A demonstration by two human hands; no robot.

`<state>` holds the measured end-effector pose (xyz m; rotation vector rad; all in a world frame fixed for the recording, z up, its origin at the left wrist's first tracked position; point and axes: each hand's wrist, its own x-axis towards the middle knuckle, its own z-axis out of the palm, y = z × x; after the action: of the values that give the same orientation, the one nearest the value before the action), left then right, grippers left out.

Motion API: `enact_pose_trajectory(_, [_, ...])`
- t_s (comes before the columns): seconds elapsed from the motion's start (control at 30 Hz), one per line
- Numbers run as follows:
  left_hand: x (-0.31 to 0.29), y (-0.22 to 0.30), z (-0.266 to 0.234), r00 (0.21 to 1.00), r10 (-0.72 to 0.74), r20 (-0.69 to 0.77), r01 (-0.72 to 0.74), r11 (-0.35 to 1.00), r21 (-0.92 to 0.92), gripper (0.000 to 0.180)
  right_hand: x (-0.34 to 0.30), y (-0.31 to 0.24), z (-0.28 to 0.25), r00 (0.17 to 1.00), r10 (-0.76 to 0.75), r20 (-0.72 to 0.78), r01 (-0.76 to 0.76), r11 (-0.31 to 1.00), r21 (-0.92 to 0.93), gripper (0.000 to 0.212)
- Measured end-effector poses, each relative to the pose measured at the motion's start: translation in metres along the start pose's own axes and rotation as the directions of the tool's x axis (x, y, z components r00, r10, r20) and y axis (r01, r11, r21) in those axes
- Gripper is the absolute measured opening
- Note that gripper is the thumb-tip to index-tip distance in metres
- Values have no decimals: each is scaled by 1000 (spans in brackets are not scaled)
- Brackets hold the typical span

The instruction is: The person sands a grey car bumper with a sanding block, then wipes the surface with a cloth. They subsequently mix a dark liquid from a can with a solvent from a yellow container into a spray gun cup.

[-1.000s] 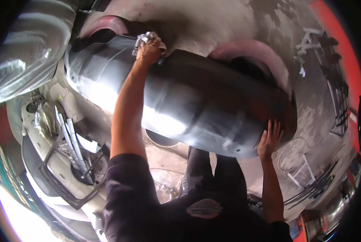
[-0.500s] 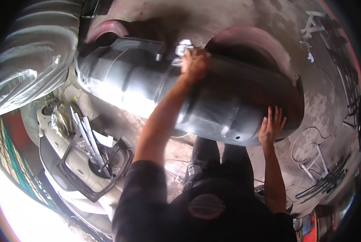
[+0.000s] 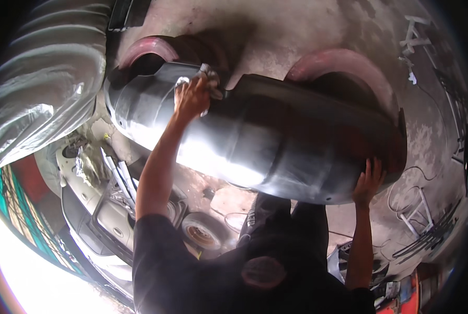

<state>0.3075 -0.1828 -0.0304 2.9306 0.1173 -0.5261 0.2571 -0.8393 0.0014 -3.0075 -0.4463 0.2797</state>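
A large dark grey car bumper [image 3: 255, 133] with a glossy curved face lies across the view in front of me. My left hand [image 3: 192, 98] is closed on a crumpled whitish cloth [image 3: 213, 83] and presses it to the bumper's upper left part, beside the notch in its far edge. Near the bumper's right end, my right hand [image 3: 369, 183] rests with outstretched fingers on the near edge, holding nothing. The bumper lies over two reddish tyre-like rings, a left ring [image 3: 151, 46] and a right ring [image 3: 349, 62], both partly hidden beneath it.
Silver sheeting [image 3: 51, 78] covers a bulky shape at the left. Loose car panels [image 3: 95, 201] and a wheel [image 3: 201, 230] lie at the lower left. On the right stand a pale metal frame [image 3: 417, 214], a looping cable [image 3: 393, 191] and dark strips [image 3: 427, 240].
My left hand has moved left along the bumper with the cloth. My right hand stays at the bumper's right end. The whole view has shifted somewhat.
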Motion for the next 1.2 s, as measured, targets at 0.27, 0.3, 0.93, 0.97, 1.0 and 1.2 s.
enact_pose_trajectory(0.27, [50, -119, 62, 981, 191, -20, -181, 952, 248, 49, -9, 11, 0, 1000, -13, 1, 13, 1000, 0, 54])
enact_pose_trajectory(0.3, [35, -192, 64, 975, 189, -113, -152, 949, 275, 52, -4, 9, 6, 1000, -1, 7, 1, 1000, 15, 54])
enact_pose_trajectory(0.93, [28, 216, 35, 968, 252, 0, -250, 962, -106, 71, 0, -1, -6, 995, 53, 81, -52, 999, -12, 53])
enact_pose_trajectory(0.97, [43, 229, 43, 943, 334, 3, -332, 939, -88, 62, 0, -2, -6, 997, 49, 53, -49, 999, 8, 53])
enact_pose_trajectory(1.0, [58, 227, 48, 938, 345, 40, -342, 937, -74, 57, 0, 8, -4, 999, 53, 14, -53, 998, 24, 53])
enact_pose_trajectory(1.2, [87, 107, 61, 920, 371, 125, -392, 878, 274, 45, -7, 29, 21, 998, 51, -28, -50, 999, 6, 50])
